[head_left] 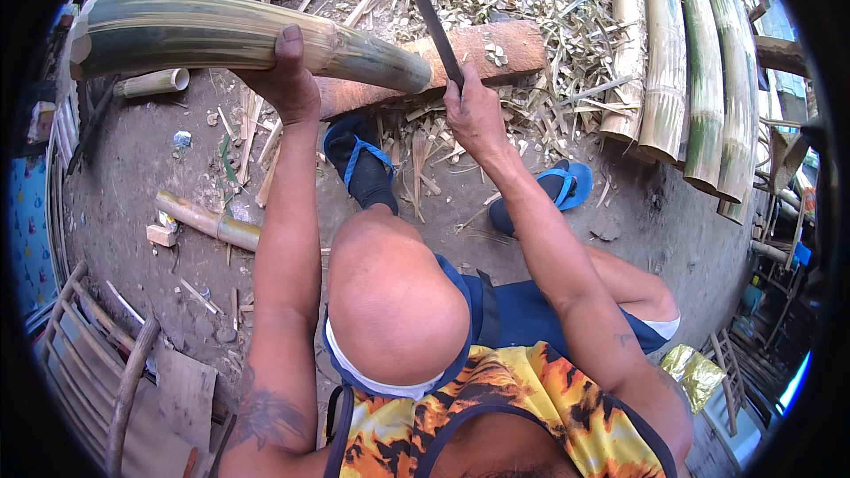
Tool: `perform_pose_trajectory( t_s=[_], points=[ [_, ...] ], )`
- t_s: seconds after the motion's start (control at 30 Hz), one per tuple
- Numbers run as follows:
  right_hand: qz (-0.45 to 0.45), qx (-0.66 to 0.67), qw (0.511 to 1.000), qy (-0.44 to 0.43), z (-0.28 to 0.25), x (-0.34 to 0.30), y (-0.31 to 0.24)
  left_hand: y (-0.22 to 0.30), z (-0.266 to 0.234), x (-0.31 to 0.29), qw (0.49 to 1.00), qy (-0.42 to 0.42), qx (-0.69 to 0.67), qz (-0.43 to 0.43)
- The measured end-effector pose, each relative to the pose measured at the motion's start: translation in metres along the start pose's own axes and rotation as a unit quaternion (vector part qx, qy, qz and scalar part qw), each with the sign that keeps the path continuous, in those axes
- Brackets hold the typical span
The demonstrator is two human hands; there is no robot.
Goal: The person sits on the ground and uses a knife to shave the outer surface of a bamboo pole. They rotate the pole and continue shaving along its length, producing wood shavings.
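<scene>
My left hand [285,84] is closed around the underside of a thick bamboo pole [195,31], its thumb up along the near side. The pole is green with pale scraped streaks and lies nearly crosswise. Its right end is over a reddish-brown log [502,42] on the ground; whether they touch, I cannot tell. My right hand [476,112] grips a machete [423,11], its long dark blade pointing up and away, beyond the pole's right end. The fist hides its handle, and the blade's tip runs out of view at the top.
Bamboo shavings [567,4] cover the ground ahead. Several long bamboo poles [664,62] lie side by side at the right. A shorter bamboo piece [208,219] rests left of my legs. My feet, in blue flip-flops [577,186], are near the log. A wooden rack [124,389] stands at lower left.
</scene>
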State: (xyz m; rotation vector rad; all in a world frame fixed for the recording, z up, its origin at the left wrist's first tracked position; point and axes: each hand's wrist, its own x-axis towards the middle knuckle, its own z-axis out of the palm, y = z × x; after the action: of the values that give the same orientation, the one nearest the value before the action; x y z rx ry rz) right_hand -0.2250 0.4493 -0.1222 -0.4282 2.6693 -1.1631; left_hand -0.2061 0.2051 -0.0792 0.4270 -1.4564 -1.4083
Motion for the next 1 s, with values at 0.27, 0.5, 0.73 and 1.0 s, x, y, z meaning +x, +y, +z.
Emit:
perform_pose_trajectory(
  t_s=[0.27, 0.5, 0.73, 1.0],
  points=[
    [0.075, -0.112, 0.986, -0.101, 0.017, 0.003, 0.023, -0.014, -0.008, 0.001, 1.0, -0.002, 0.017, 0.017],
    [0.098, -0.051, 0.989, -0.102, 0.011, 0.003, 0.029, -0.02, -0.017, 0.001, 0.999, -0.021, -0.017, -0.018],
    [-0.149, 0.096, 0.979, 0.1, -0.021, -0.005, -0.024, -0.034, -0.024, -0.002, 0.998, -0.043, -0.031, -0.028],
    [0.102, -0.061, 0.985, -0.123, 0.03, 0.001, 0.066, -0.02, -0.022, -0.003, 0.992, -0.052, -0.087, -0.081]
  ],
)
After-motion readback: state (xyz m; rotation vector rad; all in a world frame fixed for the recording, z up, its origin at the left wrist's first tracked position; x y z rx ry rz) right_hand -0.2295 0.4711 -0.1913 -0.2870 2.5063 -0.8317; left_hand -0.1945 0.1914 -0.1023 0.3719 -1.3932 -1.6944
